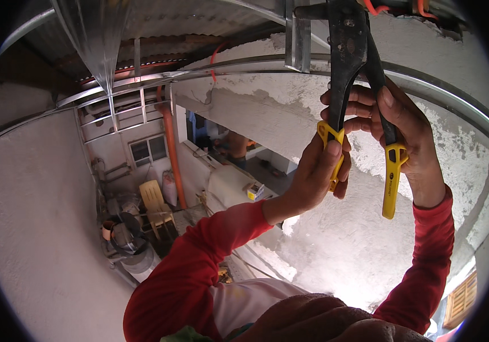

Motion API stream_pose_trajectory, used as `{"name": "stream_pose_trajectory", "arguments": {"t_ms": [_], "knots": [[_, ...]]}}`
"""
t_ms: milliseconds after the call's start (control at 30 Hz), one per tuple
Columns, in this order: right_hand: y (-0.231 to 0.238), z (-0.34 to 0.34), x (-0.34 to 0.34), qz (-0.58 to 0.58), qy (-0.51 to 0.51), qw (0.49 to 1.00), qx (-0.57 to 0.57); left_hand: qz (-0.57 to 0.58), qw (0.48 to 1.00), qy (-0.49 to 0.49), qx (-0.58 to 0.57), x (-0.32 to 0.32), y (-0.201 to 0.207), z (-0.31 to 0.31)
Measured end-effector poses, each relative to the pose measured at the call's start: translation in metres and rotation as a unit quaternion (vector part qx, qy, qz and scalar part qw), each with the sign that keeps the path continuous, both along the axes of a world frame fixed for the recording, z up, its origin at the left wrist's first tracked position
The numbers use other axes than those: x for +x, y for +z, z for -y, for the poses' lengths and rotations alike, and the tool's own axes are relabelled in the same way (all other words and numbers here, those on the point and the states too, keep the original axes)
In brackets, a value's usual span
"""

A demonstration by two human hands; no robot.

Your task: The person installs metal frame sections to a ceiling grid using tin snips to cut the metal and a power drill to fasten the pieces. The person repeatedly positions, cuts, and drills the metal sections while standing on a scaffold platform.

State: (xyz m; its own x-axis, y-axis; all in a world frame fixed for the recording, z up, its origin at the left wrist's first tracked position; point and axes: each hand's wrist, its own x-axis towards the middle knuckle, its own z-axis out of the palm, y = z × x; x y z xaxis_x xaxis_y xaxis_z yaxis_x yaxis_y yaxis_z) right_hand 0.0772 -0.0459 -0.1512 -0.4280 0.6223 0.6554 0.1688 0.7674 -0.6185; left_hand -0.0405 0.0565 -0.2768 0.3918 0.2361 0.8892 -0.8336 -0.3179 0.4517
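Note:
Overhead is a black hand riveter with yellow grips, its two handles spread apart and hanging down. Its short nose points left, level with a short upright metal channel; whether the two touch, I cannot tell. My left hand is closed around the yellow grip of the left handle. Behind and around the right handle, my right hand curls with its thumb on the black shaft, above that handle's yellow grip. The right fingertips reach toward the left handle.
A curved-looking metal rail runs along the rough plastered wall. At upper left hangs a long metal channel. Far below are an orange pipe, a wooden chair, piled buckets and another person beyond an opening.

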Motion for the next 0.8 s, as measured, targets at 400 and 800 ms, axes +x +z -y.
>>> {"name": "stream_pose_trajectory", "arguments": {"t_ms": [400, 800], "knots": [[0.004, -0.001, -0.014, 0.02, 0.007, 0.998, -0.057, -0.213, 0.863, -0.451, 0.082, 0.006, 0.013, -0.005], [-0.014, -0.021, -0.038, -0.051, -0.122, 0.991, 0.029, -0.124, 0.934, -0.335, -0.019, -0.007, 0.001, 0.004]]}}
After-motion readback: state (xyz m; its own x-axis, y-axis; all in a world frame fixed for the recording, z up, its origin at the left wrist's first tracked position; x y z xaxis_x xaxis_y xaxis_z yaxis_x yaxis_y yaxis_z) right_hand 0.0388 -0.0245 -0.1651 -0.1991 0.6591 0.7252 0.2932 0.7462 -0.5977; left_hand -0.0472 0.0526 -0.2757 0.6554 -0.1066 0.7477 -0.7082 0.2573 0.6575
